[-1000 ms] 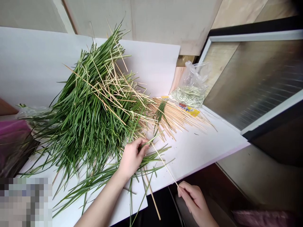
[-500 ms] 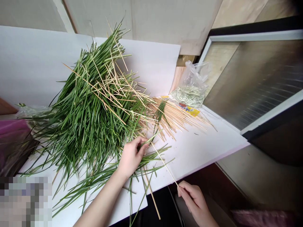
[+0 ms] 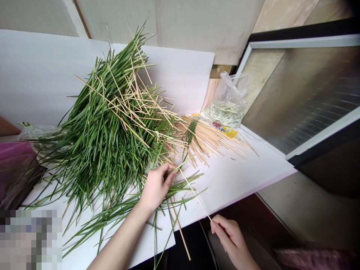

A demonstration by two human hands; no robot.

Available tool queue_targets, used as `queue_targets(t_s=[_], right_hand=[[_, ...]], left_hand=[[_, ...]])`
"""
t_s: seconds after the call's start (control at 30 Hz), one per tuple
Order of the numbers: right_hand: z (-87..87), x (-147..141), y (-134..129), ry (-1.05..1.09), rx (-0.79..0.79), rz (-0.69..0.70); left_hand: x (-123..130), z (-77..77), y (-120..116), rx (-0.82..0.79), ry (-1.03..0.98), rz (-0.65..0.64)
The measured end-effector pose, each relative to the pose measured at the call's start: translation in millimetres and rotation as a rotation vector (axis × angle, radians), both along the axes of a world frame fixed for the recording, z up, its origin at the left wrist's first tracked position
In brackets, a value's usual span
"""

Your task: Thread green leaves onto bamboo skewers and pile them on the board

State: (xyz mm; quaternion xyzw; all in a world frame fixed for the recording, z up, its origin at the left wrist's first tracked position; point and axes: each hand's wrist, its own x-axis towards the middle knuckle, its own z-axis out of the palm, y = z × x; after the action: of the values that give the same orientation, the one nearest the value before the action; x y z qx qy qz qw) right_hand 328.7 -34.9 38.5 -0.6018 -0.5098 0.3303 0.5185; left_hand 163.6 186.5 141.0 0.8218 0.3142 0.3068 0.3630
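Note:
My left hand (image 3: 158, 185) is closed, pinching a green chive stalk (image 3: 184, 162) whose pale end sticks out past the fingertips. My right hand (image 3: 229, 236) grips a thin wooden skewer (image 3: 196, 195) near its lower end, beyond the table's front edge. The skewer's far tip meets the stalk just by my left fingers; whether it has pierced it I cannot tell. Under my left wrist lie loose chives (image 3: 123, 212), some hanging over the edge. Another skewer (image 3: 181, 238) pokes out over the edge between my hands.
A tall heap of chives (image 3: 112, 123) with skewers strewn on it fills the left. Many bare skewers (image 3: 208, 137) are spread on the white table (image 3: 233, 176), with a clear bag (image 3: 226, 107) behind. A framed glass panel (image 3: 306, 97) stands at right, purple material (image 3: 18, 157) at left.

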Motion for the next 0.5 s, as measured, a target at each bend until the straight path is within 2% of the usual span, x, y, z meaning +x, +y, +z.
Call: queue_targets(t_s=[0.5], right_hand=[[-5.0,0.6,-1.6,-0.022,0.04,-0.018]], left_hand=[[-0.1,-2.3,-0.2,0.003,0.008,-0.004]])
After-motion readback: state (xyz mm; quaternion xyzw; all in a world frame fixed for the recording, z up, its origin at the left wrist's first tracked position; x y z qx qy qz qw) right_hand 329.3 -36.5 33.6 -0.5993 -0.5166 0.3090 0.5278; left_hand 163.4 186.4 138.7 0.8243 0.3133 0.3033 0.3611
